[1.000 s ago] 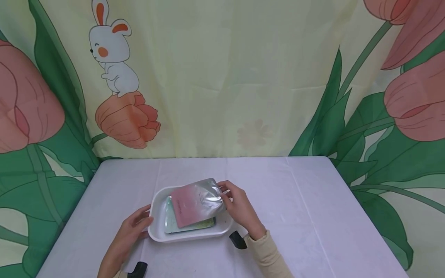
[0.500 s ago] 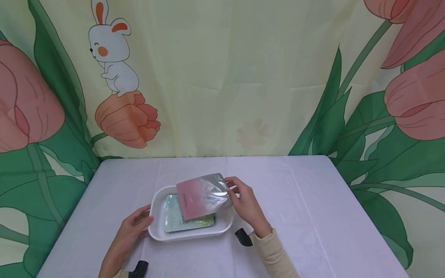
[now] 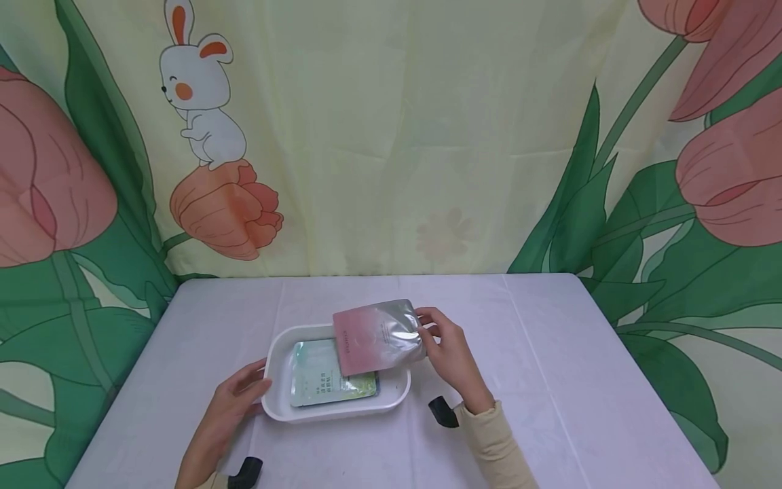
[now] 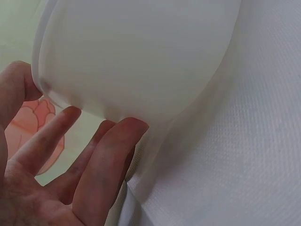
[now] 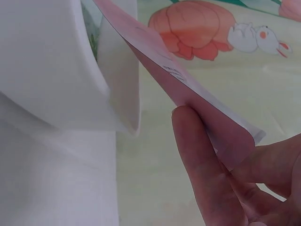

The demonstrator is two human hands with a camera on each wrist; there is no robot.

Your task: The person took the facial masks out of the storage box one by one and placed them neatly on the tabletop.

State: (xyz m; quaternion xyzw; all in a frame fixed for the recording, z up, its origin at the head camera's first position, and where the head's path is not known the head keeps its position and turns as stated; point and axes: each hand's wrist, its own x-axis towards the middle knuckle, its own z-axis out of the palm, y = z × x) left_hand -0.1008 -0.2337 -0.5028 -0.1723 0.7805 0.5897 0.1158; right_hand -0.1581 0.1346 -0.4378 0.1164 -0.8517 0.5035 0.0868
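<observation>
A white tray (image 3: 278,402) stands on the table, with a pale green sachet (image 3: 316,370) lying flat inside it. My left hand (image 3: 235,394) holds the tray's left end; in the left wrist view the fingertips (image 4: 134,126) lie against its outer wall and another digit is at the rim. A pink and silver sachet (image 3: 369,336) slants over the tray's far right part, covering a piece of the green one. My right hand (image 3: 449,350) pinches its silver end. The right wrist view shows that sachet nearly edge-on, a finger (image 5: 193,146) on its underside.
A white cloth covers the table (image 3: 519,401). Behind its far edge hangs a curtain (image 3: 391,136) printed with tulips and a rabbit. Black wrist devices (image 3: 246,472) show at both sleeves.
My right hand has moved right and slightly away from me with the pink sachet, uncovering more of the green one. My left hand and the tray have hardly moved.
</observation>
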